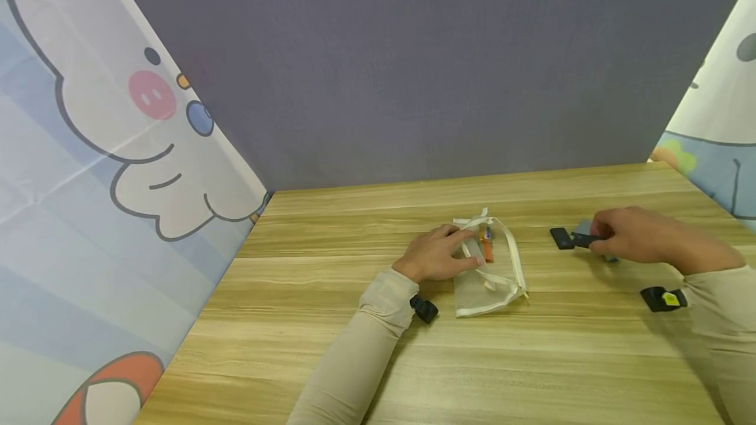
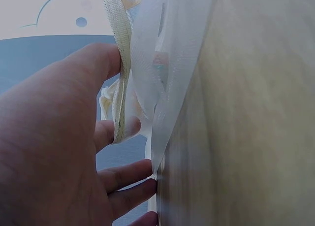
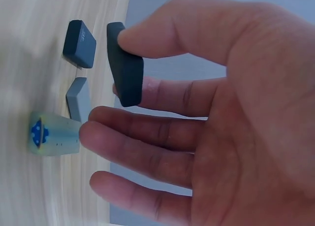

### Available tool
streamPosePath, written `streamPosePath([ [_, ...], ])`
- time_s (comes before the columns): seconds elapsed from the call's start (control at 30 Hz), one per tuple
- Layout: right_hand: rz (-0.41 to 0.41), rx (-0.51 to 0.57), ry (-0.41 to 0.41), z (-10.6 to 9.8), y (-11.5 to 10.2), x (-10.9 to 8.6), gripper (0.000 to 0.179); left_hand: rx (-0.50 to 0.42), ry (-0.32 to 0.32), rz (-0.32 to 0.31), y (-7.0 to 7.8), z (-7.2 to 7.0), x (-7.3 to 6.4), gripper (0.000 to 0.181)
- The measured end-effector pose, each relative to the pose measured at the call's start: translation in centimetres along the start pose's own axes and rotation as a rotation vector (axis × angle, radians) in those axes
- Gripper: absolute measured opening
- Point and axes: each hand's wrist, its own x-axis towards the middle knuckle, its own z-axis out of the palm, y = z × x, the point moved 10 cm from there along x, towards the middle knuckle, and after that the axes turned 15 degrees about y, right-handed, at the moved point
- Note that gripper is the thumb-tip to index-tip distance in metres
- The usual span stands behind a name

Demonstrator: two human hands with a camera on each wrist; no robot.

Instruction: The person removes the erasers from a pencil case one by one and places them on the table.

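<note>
A white mesh zip pouch (image 1: 481, 303) lies on the table with its mouth spread. My left hand (image 1: 437, 254) holds its left edge; the zip tape (image 2: 120, 34) crosses the thumb and a finger, and the other fingers rest against the mesh. Orange and blue pieces (image 1: 487, 249) show inside it. Between thumb and index finger, my right hand (image 1: 638, 235) pinches a small black eraser-like block (image 3: 125, 68) above the table. Beside that hand lie a second black block (image 3: 79, 44), a grey block (image 3: 78, 100) and a translucent pale-green piece with a blue spotted shape (image 3: 59, 142).
The wood-grain table (image 1: 283, 320) ends at a grey panel (image 1: 413, 84) along the back. Cartoon-printed sheets (image 1: 88, 182) hang at both sides. Each wrist carries a black strapped device.
</note>
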Motion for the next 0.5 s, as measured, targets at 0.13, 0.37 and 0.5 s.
streamPosePath([
  [0.13,0.003,0.005,-0.039,0.35,0.31,-0.08,0.016,-0.005,-0.002,-0.003,-0.01,-0.02,-0.02,0.063],
  [0.37,-0.002,0.002,-0.082,0.71,0.61,-0.10,0.020,-0.015,0.000,-0.005,0.05,-0.11,-0.01,0.062],
  [0.5,-0.011,-0.014,-0.074,0.71,0.49,-0.04,0.021,-0.015,0.003,0.000,0.09,-0.08,0.02,0.062],
])
